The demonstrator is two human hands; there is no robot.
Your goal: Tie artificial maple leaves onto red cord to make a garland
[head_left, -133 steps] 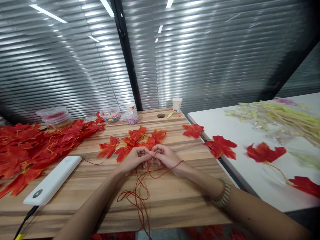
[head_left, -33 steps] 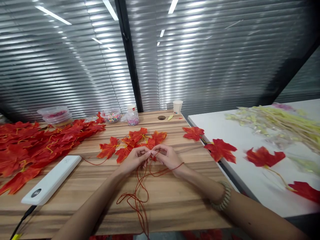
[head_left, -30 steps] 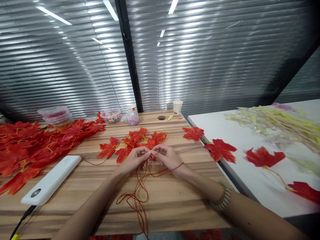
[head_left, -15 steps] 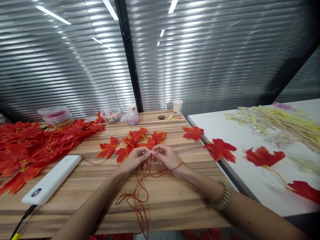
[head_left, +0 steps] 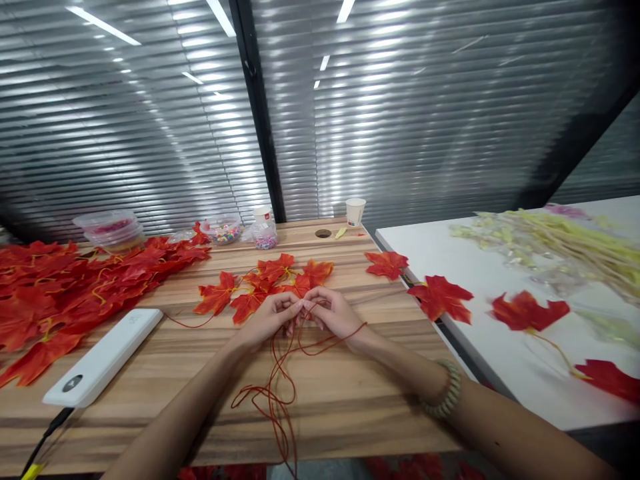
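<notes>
Left hand (head_left: 267, 321) and right hand (head_left: 341, 319) are pinching thin red cord (head_left: 271, 400), which is lying nearside of the artificial maple-leaf sprig (head_left: 273, 269); probably light, limp and slippery, it is favouring close fingertip holds.

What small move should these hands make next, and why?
Perhaps free the right hand to draw the red cord onto the wooden table: its loose strands run past the front edge and might snag, while the left hand, also pinching it, could hold on.
</notes>
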